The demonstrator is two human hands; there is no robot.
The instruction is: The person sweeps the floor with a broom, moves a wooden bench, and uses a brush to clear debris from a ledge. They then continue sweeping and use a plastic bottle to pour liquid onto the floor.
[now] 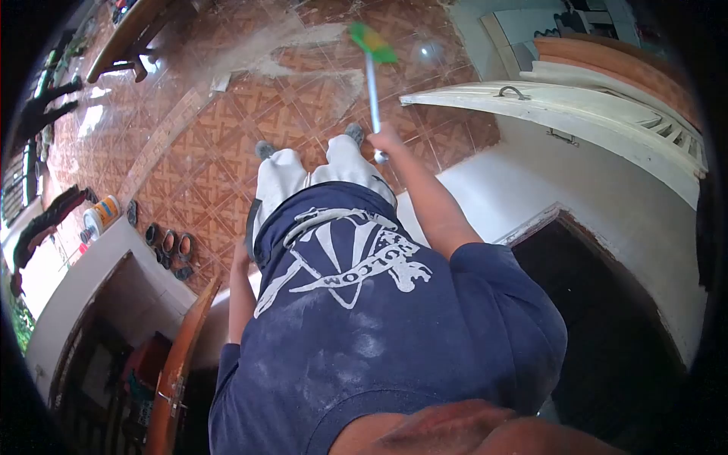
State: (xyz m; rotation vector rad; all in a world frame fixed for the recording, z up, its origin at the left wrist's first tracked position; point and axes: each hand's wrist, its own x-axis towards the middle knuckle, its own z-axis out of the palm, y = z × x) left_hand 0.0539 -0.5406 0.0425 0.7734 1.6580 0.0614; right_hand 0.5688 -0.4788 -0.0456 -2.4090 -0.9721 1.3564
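My right hand (387, 140) is wrapped round the pale handle of a broom (371, 91), close to the handle's rounded end. The broom's green and yellow head is blurred and sits over the brown patterned tile floor (250, 114) ahead of my feet. Pale dust streaks (303, 38) spread across the tiles around the broom head. At my left hip hangs my left hand (241, 256), beside the light trousers (280, 178). Its fingers are mostly hidden, so I cannot make out whether it holds anything.
A white panelled door (546, 102) with a metal handle stands on the right. Several shoes (168, 243) lie on the left near a white bucket (101, 214). A wooden door (178, 371) stands ajar at lower left. A wooden piece of furniture (125, 42) is at upper left.
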